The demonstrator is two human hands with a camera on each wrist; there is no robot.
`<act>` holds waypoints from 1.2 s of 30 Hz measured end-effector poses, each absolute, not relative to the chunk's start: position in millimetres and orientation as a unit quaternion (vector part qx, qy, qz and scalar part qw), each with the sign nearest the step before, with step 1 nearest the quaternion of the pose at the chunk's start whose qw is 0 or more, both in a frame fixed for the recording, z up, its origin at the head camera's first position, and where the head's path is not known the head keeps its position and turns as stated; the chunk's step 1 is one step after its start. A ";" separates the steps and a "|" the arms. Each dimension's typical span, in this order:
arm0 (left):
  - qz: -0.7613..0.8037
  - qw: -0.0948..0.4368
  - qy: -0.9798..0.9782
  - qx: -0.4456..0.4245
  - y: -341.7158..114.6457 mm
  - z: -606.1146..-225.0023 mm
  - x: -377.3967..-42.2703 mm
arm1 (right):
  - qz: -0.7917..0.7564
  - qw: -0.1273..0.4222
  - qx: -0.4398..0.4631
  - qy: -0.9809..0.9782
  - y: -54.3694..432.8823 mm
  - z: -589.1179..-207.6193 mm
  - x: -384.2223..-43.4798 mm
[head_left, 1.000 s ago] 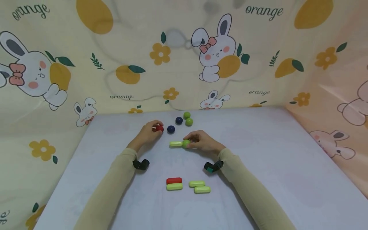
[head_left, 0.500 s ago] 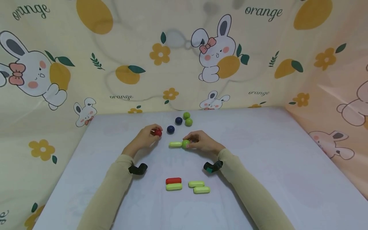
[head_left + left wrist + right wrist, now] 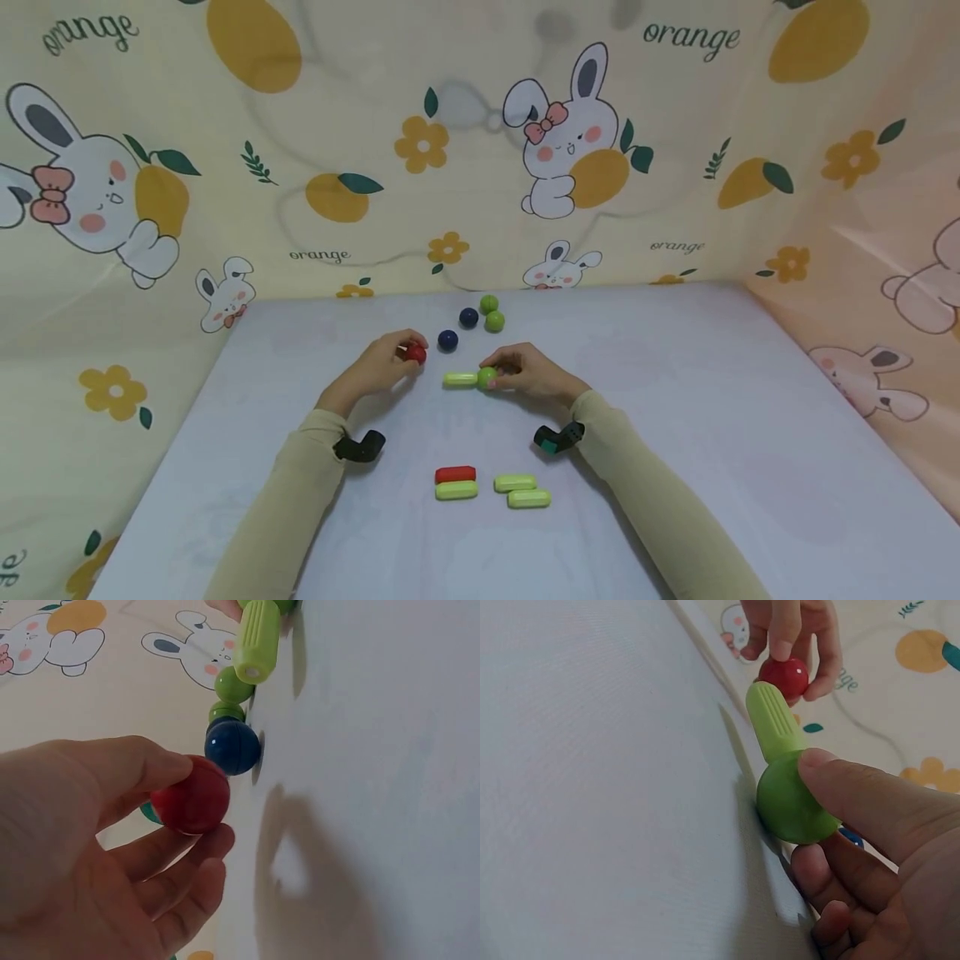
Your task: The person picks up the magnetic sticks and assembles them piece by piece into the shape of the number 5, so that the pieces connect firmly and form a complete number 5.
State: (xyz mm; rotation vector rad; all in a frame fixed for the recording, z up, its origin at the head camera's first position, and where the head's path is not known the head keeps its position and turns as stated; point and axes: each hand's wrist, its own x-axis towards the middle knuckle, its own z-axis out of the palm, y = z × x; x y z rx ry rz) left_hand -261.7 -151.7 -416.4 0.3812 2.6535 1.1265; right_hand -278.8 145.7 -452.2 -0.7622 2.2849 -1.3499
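Note:
A glossy red ball (image 3: 416, 355) is pinched between the thumb and fingers of my left hand (image 3: 373, 365); the left wrist view shows the ball (image 3: 196, 799) raised off the table, its shadow lying apart. My right hand (image 3: 537, 373) holds a green ball (image 3: 487, 378) by thumb and fingertips. A ridged light-green rod (image 3: 459, 380) is joined to that ball and points left toward the red one, with a gap between them. Seen from the right wrist, the rod (image 3: 774, 724) sticks out from the green ball (image 3: 789, 799).
Behind the hands lie a dark blue ball (image 3: 447, 340), another blue ball (image 3: 468, 317) and two green balls (image 3: 494, 322). Nearer the front, a red rod (image 3: 455, 474) lies against a light-green rod (image 3: 456, 491), and two more light-green rods (image 3: 528, 499) lie to their right.
My left hand has drawn the red ball back toward me, away from the blue balls. The right hand keeps its hold on the green ball and stays put.

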 end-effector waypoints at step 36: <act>0.328 0.190 0.907 0.181 -136.9 -412.0 -247.7 | -0.475 0.193 -0.270 0.815 145.5 -455.1 -281.0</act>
